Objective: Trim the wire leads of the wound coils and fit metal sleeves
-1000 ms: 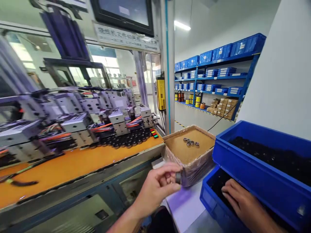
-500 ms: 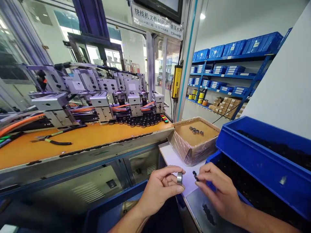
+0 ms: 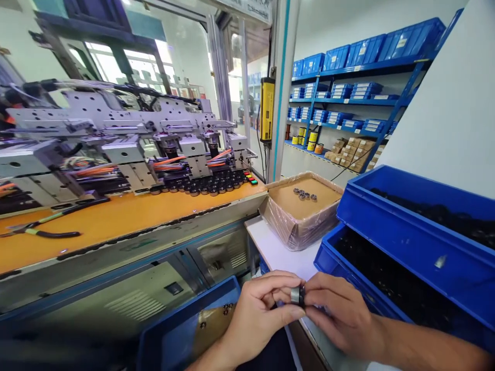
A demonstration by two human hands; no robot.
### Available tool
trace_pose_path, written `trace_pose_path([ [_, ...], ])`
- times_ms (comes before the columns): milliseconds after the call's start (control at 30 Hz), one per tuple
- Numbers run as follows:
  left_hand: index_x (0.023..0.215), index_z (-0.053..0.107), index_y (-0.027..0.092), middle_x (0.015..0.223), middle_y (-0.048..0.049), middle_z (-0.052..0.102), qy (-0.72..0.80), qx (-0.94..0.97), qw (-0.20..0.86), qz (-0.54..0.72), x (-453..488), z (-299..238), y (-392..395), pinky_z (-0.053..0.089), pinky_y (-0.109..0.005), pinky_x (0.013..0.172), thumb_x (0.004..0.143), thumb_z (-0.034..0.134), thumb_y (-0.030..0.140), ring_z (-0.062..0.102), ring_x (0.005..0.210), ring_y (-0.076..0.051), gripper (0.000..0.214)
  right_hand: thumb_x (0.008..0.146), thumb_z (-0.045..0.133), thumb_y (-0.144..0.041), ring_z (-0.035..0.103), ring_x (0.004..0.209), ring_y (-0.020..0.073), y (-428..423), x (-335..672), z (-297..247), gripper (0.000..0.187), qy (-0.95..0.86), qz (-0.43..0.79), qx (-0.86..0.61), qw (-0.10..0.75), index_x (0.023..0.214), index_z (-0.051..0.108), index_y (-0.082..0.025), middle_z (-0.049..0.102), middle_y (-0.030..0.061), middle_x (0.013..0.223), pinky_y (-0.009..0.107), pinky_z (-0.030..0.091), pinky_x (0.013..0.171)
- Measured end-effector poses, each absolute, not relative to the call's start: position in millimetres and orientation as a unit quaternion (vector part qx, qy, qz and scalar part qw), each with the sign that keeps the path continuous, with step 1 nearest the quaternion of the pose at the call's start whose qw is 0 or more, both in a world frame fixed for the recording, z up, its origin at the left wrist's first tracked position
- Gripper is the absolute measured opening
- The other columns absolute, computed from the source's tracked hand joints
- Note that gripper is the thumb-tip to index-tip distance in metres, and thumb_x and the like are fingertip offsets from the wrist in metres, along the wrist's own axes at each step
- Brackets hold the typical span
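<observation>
Between thumb and fingers, my left hand (image 3: 266,314) pinches a small silver metal ring (image 3: 295,296). My right hand (image 3: 340,312) is closed on a small black plastic part (image 3: 302,294), pressed against the ring's right side. The two hands meet over the edge of the white table (image 3: 263,237). My right fingers partly cover the black part, so whether it sits inside the ring or only touches it I cannot tell.
Blue bins (image 3: 410,242) of black parts stand at right. A plastic-wrapped cardboard box (image 3: 297,226) holds several small rings. Beyond the orange bench (image 3: 127,219), with pliers (image 3: 50,226) on it, stands a winding machine (image 3: 131,154). A blue crate (image 3: 170,314) is below.
My right hand has moved left and brought the black part against the metal ring. The view has shifted, showing more of the lower crate.
</observation>
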State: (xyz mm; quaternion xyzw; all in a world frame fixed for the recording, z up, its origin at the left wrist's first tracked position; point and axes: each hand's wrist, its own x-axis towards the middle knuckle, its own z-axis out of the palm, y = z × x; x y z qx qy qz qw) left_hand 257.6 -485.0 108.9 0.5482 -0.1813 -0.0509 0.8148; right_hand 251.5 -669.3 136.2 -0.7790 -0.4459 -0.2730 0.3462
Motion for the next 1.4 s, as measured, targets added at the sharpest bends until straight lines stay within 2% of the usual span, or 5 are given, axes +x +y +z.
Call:
trace_pose_path([
  [233,0.098,0.079,0.025,0.089,-0.0042,0.081,-0.165,0.555,0.814,-0.05,255.8,107.0,-483.8,0.059,-0.022,0.074,0.062,0.087,0.01,0.073,0.074,-0.015,0.04,0.094,0.052,-0.009,0.066,0.079,0.0148,-668.9,255.0,131.7,0.012,-0.466,-0.278,-0.768,0.339,0.1,0.062,-0.013,0.068,0.0075,0.085,0.024,0.057,0.07],
  [433,0.089,0.081,0.022,0.082,-0.0048,0.08,-0.163,0.584,0.795,-0.001,252.9,110.3,-479.9,0.058,-0.02,0.065,0.055,0.089,0.008,0.071,0.067,-0.014,0.037,0.094,0.055,-0.011,0.067,0.082,0.0145,-670.6,253.8,130.0,0.021,-0.447,-0.314,-0.786,0.289,0.114,0.06,-0.014,0.068,0.0088,0.093,0.023,0.057,0.069],
  [900,0.087,0.082,0.025,0.077,-0.001,0.081,-0.152,0.535,0.83,-0.048,250.3,111.3,-480.0,0.061,-0.018,0.065,0.051,0.089,0.003,0.075,0.066,-0.015,0.042,0.096,0.056,-0.014,0.064,0.077,0.0136,-671.0,256.3,134.4,0.016,-0.482,-0.333,-0.772,0.247,0.11,0.062,-0.01,0.065,0.0089,0.088,0.023,0.054,0.064],
  [1100,0.086,0.082,0.026,0.073,0.0006,0.081,-0.155,0.518,0.836,-0.096,250.6,110.4,-479.2,0.061,-0.016,0.062,0.053,0.09,0.004,0.076,0.064,-0.014,0.041,0.096,0.054,-0.014,0.064,0.078,0.0177,-677.3,260.7,134.8,0.016,-0.538,-0.327,-0.753,0.189,0.108,0.062,-0.006,0.066,0.0097,0.085,0.029,0.056,0.068],
  [1400,0.089,0.081,0.021,0.076,-0.0054,0.082,-0.108,0.524,0.839,-0.1,248.1,87.9,-486.0,0.061,-0.02,0.066,0.056,0.091,0.014,0.077,0.068,-0.018,0.035,0.095,0.054,-0.015,0.062,0.067,0.0192,-671.1,263.8,130.3,0.018,-0.544,-0.37,-0.731,0.183,0.103,0.061,0.0,0.065,0.011,0.077,0.032,0.055,0.057],
])
